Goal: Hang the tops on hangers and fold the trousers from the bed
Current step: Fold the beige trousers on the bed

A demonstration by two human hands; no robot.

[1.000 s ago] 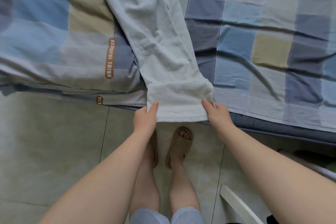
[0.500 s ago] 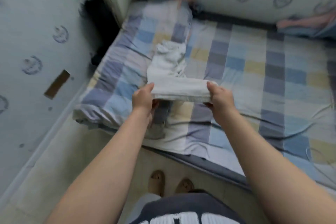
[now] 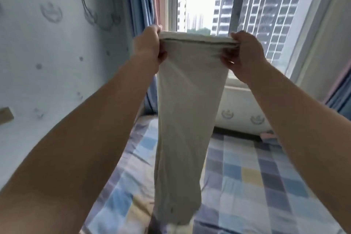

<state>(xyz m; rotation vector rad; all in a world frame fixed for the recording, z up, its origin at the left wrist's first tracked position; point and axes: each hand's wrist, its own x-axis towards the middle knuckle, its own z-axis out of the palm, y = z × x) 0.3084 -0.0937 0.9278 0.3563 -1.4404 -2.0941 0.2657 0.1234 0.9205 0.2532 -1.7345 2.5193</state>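
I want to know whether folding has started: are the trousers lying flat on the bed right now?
No: both the left hand and the right hand hold the trousers up, hanging above the bed.

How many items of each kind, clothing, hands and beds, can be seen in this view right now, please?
Trousers: 1, pale, held up by one end and hanging over the bed
Hands: 2, left hand and right hand, each gripping a top corner
Bed: 1, with a checked cover
Total: 4
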